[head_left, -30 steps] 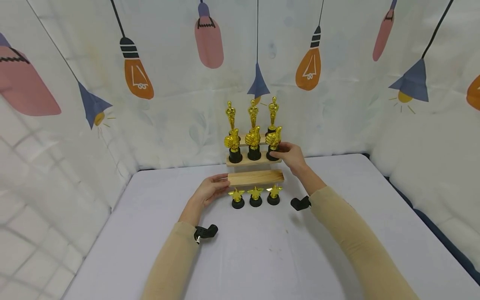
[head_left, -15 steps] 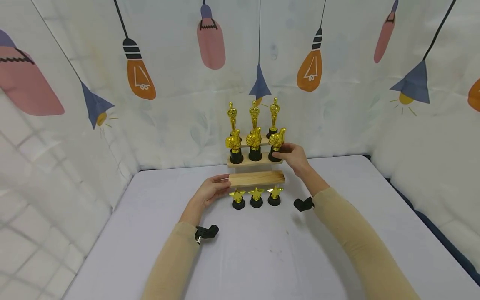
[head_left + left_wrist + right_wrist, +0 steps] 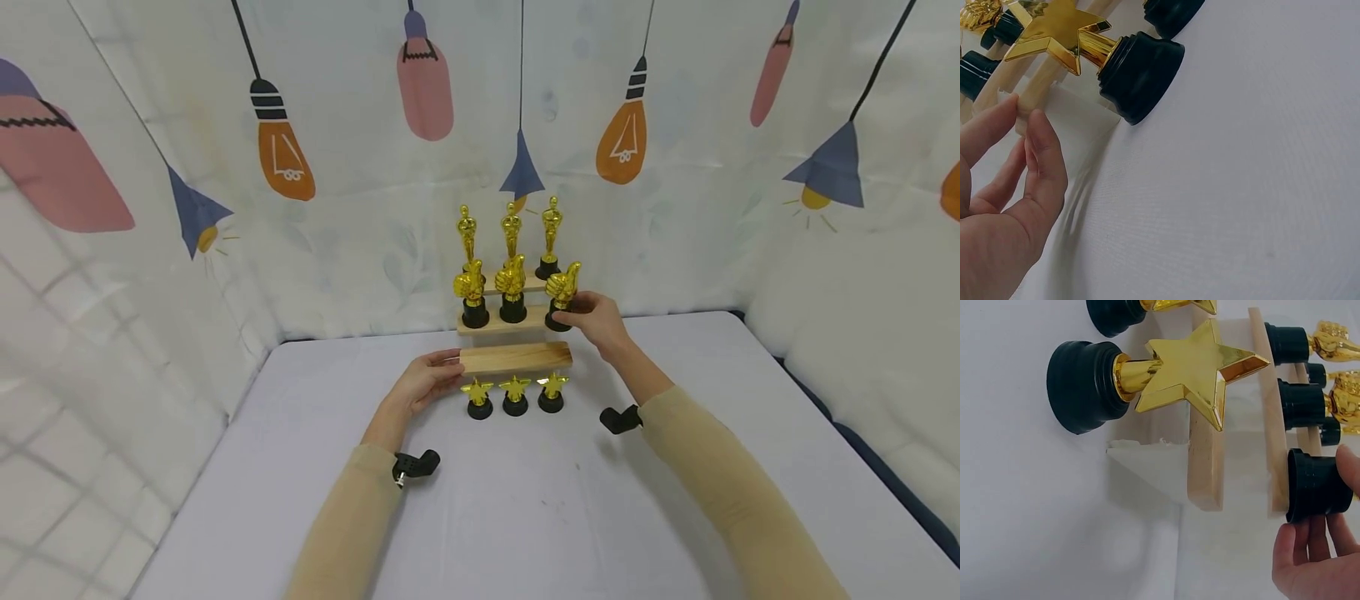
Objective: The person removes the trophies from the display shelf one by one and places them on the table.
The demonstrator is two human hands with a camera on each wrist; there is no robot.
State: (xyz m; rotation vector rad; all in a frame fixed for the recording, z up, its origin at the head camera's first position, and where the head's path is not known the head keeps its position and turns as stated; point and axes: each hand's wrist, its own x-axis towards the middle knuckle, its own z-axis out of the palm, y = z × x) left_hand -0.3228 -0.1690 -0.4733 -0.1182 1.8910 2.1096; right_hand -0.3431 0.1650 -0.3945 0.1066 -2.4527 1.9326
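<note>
My right hand grips the black base of a gold thumbs-up trophy at the right end of the middle wooden shelf. In the right wrist view that black base stands right at the shelf's end and partly overhangs it. Two more thumbs-up trophies stand to its left. My left hand pinches the left end of the bottom wooden shelf; the left wrist view shows thumb and fingertips at the wood's end. No trophy stands on this bottom shelf.
Three gold star trophies with black bases stand on the white-covered table in front of the shelves. Three gold figure statuettes occupy the top shelf. A lamp-patterned cloth hangs behind.
My right hand has moved to the right with the thumbs-up trophy, from on the middle shelf to its right end. My left hand keeps its hold on the bottom shelf.
</note>
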